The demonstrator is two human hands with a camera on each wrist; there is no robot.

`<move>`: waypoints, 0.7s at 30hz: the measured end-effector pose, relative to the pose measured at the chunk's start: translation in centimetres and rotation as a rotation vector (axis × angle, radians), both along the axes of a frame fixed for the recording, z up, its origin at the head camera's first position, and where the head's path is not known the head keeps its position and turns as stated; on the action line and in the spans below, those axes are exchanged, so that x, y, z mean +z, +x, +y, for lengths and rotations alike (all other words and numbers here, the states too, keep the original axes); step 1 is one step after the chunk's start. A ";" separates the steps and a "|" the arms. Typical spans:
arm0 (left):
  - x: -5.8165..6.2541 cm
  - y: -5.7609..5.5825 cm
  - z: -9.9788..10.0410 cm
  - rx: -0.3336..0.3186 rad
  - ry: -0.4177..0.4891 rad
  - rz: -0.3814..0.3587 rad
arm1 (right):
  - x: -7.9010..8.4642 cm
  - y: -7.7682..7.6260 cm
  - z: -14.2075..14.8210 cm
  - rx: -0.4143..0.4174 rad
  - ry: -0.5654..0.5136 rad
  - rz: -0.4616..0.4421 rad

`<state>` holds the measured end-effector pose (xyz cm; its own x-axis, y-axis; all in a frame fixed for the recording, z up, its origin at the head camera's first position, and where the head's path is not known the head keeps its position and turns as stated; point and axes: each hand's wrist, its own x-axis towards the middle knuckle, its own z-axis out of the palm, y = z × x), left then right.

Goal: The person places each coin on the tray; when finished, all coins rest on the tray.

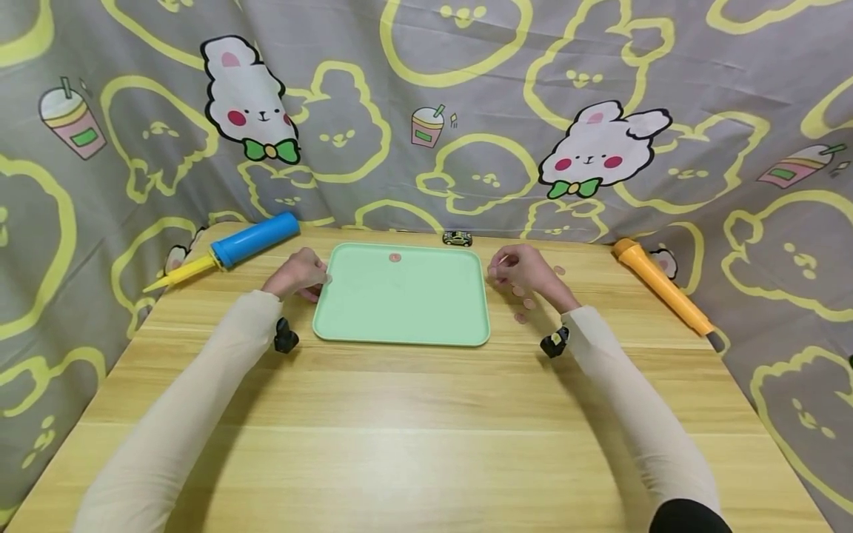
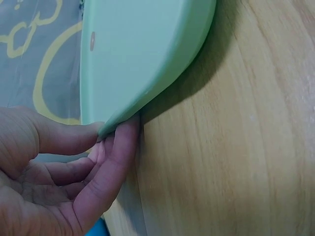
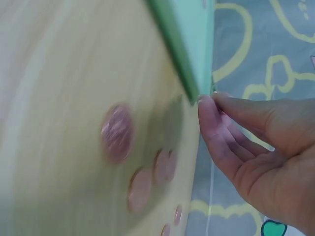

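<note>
A mint-green tray point(image 1: 403, 300) lies at the middle of the back of the table, with one coppery disc point(image 1: 395, 257) on it near the far rim. My left hand point(image 1: 298, 274) pinches its left rim, thumb above and fingers underneath, as the left wrist view shows. Close by the right rim is my right hand point(image 1: 523, 268), thumb and forefinger tips brought together. Whether anything sits between those tips is hidden. Several coppery discs point(image 3: 140, 189) lie on the table beneath and beside this hand.
Back left lies a blue pump-like tube point(image 1: 256, 240) with a yellow pointed end. Behind the tray stands a small toy car point(image 1: 457, 238). An orange toy microphone point(image 1: 663, 285) rests at the right. A patterned curtain point(image 1: 480, 89) hangs round the wooden table point(image 1: 426, 429).
</note>
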<state>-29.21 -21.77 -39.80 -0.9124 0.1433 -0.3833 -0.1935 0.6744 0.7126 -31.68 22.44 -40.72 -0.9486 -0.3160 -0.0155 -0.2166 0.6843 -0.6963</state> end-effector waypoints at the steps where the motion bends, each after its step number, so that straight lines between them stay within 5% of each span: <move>1: 0.0 0.1 0.0 0.000 0.002 0.002 | 0.2 -0.1 -0.2 -0.001 -0.030 -0.007; 7: 0.3 0.3 0.1 -0.002 0.010 0.002 | 0.7 -0.2 -2.1 -0.026 -0.239 -0.140; 14: 0.0 0.5 0.2 0.017 -0.004 0.030 | 0.3 -0.6 -4.6 -0.078 -0.360 -0.198; 21: 0.1 0.4 -0.7 0.053 0.130 -0.021 | 0.1 -1.2 -7.4 -0.105 -0.414 -0.273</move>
<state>-28.79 -22.48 -39.72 -0.9119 0.1453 -0.3838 -0.2420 0.5649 0.7889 -32.85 15.07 -40.61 -0.9545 -0.2508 -0.1612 0.0668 0.3471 -0.9355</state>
